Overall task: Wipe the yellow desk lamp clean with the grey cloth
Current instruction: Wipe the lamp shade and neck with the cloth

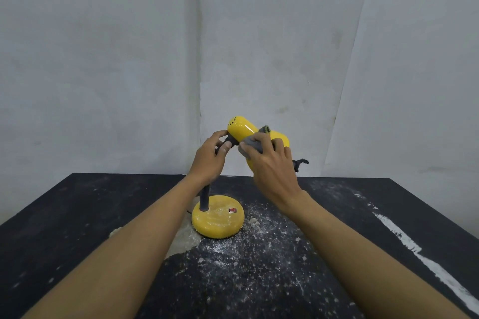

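The yellow desk lamp stands at the middle of the black table, its round base [217, 217] dusty and bearing a small red switch [232, 210]. A dark grey neck rises from the base to the yellow lamp head [241, 128], which tilts down to the right. My left hand [211, 156] grips the dark joint just behind the head. My right hand [272, 163] presses the grey cloth [252, 144] against the side of the head and covers its lower part. A dark strip of cloth [299, 163] sticks out to the right of my right hand.
The black table [77, 215] is strewn with white dust and flakes around the lamp base, with a white streak [414, 248] along its right side. A pale patch [186, 238] lies left of the base. A plain grey-white wall stands close behind the table's far edge.
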